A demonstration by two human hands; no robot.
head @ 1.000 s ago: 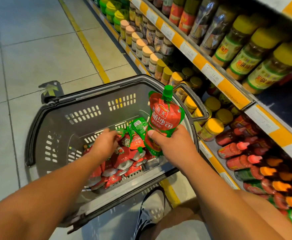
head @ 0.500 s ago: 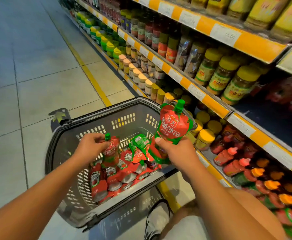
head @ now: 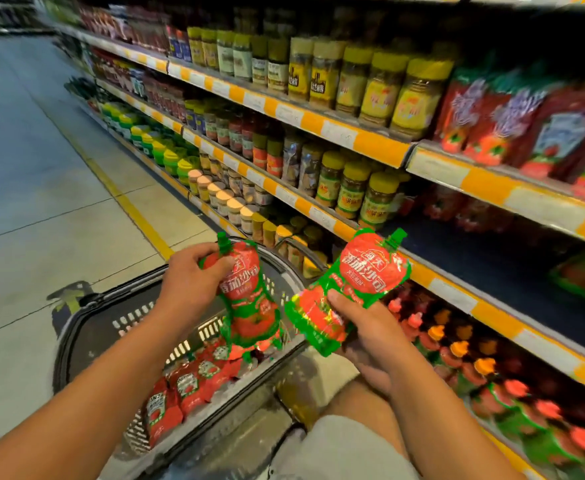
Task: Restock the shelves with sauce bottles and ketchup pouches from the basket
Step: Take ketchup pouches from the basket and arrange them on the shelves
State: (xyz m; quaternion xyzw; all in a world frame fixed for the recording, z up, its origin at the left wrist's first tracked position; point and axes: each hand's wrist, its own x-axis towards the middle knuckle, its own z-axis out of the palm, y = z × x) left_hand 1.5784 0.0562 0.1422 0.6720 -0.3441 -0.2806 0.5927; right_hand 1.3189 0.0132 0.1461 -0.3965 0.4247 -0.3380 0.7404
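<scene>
My left hand [head: 194, 282] grips a red and green ketchup pouch [head: 246, 299] near its green spout, holding it upright above the grey basket [head: 86, 327]. My right hand [head: 370, 327] holds a second ketchup pouch [head: 360, 278] by its lower half, tilted toward the shelves on the right. Several more red pouches [head: 187, 386] lie in the bottom of the basket. A dark, partly bare stretch of shelf [head: 485, 265] lies just right of the right-hand pouch.
Shelves with yellow price rails [head: 360, 140] run along the right, packed with jars [head: 377, 195] and red sauce bottles [head: 457, 358] on the low tier. Red pouches [head: 491, 123] stand on the upper right shelf. Tiled aisle floor [head: 41, 188] with a yellow line lies to the left.
My left hand has lifted a pouch out of the basket to chest height. My right hand has carried its pouch right toward the shelf. The view has tilted up to the shelves.
</scene>
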